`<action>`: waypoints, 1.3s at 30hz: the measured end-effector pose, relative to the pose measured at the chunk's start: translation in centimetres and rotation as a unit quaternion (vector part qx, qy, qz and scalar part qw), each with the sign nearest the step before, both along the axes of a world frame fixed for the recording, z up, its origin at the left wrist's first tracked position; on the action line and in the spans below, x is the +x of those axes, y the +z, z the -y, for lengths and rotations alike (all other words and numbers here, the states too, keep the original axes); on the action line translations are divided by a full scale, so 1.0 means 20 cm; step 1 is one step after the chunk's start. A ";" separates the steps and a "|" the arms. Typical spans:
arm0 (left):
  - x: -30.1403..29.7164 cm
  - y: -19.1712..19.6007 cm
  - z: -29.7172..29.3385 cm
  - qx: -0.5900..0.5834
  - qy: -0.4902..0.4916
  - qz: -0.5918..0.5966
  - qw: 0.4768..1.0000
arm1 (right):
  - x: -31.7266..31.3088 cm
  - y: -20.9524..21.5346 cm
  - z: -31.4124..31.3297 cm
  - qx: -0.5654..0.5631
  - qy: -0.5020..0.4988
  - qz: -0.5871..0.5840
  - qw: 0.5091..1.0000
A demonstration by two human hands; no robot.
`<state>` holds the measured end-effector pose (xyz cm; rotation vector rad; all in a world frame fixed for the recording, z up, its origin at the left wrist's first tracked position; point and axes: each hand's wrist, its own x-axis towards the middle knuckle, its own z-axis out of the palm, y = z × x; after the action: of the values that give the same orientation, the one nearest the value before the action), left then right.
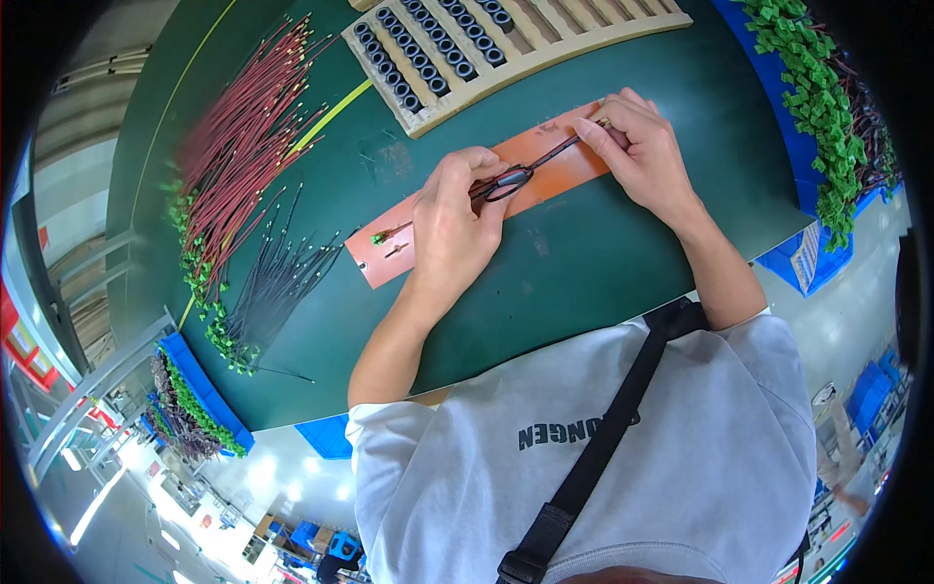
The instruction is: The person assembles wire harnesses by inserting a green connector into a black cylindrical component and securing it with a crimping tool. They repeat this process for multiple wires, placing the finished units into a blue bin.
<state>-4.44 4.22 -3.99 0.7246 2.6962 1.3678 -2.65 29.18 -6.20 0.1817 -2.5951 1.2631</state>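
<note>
An orange board (559, 180) lies slantwise on the green table, below both hands. My left hand (455, 209) is closed around a black ring (510, 183) that has dark red and black wires (556, 152) running through it. Beyond the ring the wires stretch up to the right, where my right hand (637, 146) pinches their far ends between thumb and fingers. Out of the other side of my left hand comes a short stretch of wire ending in a green connector (377, 238), resting at the board's left end. My left fingertips are partly hidden.
A tan rack (420, 119) with rows of black rings stands at the back. Bundles of red wires (258, 97) and black wires (277, 282) with green connectors lie at left. Blue bins (204, 389) of green-ended wires stand beyond the left edge, with more green connectors (808, 78) at right.
</note>
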 end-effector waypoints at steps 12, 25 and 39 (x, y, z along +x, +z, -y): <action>0.00 0.00 0.01 0.022 -0.009 0.032 0.999 | -0.01 0.00 -0.03 -0.034 0.003 0.008 0.999; 0.05 0.29 0.45 -0.145 0.004 -0.137 0.980 | -0.02 0.02 -0.02 -0.032 -0.007 0.026 0.999; 0.12 0.11 0.44 -0.143 0.066 -0.207 0.966 | -0.02 0.00 0.00 0.016 -0.008 0.002 1.000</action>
<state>-2.08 -4.56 -1.83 0.8991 3.2221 0.8880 -3.07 29.14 -6.17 0.1641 -2.6157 1.2182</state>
